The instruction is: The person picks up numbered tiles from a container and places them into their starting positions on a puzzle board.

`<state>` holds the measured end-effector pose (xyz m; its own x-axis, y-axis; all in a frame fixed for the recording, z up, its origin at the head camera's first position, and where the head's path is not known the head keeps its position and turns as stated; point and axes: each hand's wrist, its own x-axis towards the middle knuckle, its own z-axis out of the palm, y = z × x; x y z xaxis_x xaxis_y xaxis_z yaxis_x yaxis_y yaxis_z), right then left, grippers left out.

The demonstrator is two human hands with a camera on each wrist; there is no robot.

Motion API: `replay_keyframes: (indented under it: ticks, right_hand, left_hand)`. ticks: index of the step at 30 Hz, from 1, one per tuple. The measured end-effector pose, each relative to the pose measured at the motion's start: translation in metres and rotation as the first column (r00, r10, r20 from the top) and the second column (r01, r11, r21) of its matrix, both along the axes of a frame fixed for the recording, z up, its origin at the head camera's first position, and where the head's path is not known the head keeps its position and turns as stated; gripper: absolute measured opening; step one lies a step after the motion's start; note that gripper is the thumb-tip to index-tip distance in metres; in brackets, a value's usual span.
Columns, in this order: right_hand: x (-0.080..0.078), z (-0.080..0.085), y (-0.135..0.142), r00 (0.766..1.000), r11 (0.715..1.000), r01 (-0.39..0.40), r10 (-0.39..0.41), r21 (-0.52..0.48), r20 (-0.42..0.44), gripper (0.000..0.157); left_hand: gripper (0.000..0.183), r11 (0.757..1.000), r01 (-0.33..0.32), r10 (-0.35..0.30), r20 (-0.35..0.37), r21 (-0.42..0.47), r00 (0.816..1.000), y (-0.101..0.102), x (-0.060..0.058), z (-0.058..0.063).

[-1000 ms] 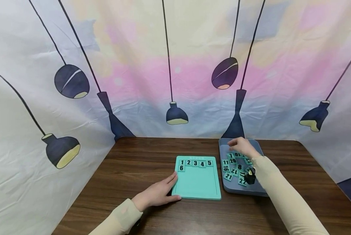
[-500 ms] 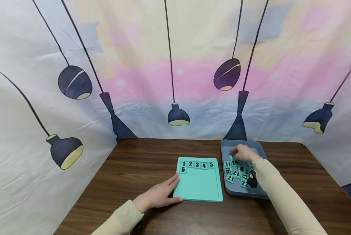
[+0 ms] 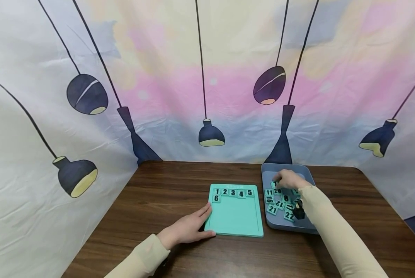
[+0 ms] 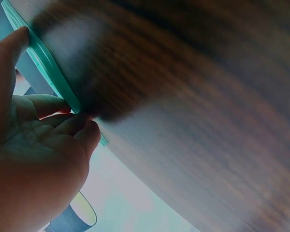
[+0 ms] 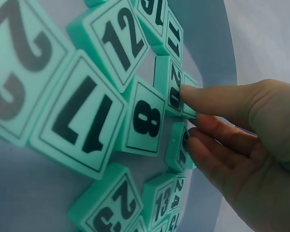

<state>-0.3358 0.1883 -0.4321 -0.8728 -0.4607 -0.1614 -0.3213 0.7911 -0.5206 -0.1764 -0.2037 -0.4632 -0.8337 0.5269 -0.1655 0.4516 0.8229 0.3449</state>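
A mint-green square board (image 3: 233, 216) lies on the table, with tiles 1 to 5 along its top row and tile 6 (image 3: 216, 198) beneath. My left hand (image 3: 188, 228) rests against the board's left edge and near corner, fingers extended; in the left wrist view the thumb (image 4: 20, 38) touches the rim. My right hand (image 3: 291, 180) reaches into the blue-grey tray (image 3: 269, 167) of loose number tiles. In the right wrist view its thumb and fingers pinch around a number tile (image 5: 189, 104) behind tile 20 (image 5: 173, 87); that tile's number is mostly hidden.
Around the right fingers lie tile 8 (image 5: 146, 120), tile 12 (image 5: 122, 41), tile 17 (image 5: 79, 116) and several others, some turned or overlapping. The tray's raised wall surrounds them. A printed curtain (image 3: 169, 96) hangs behind the wooden table (image 3: 172, 181).
My right hand has lowered from above the tray's far part onto the tiles near number 7, then stayed there. My left hand has kept its place against the board.
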Motion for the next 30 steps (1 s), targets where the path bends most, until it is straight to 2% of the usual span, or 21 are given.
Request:
replay_keyframes:
  ticks: [8,18,30]
  right_hand:
    - [0.003,-0.005,0.001,0.999,0.994,0.039,-0.041,-0.097,-0.017,0.037]
    - [0.005,-0.011,0.003,0.998,0.988,0.026,-0.034,-0.151,-0.047,0.032]
    - [0.011,-0.006,0.006,0.997,0.972,0.027,-0.042,-0.232,-0.059,0.026]
  left_hand:
    - [0.089,1.0,0.007,-0.007,-0.008,-0.004,1.0,-0.001,0.0,0.001]
    - [0.089,1.0,0.011,-0.011,-0.001,0.002,1.0,-0.002,0.0,-0.001]
    - [0.089,1.0,0.015,-0.015,-0.01,-0.001,1.0,-0.002,-0.001,-0.001]
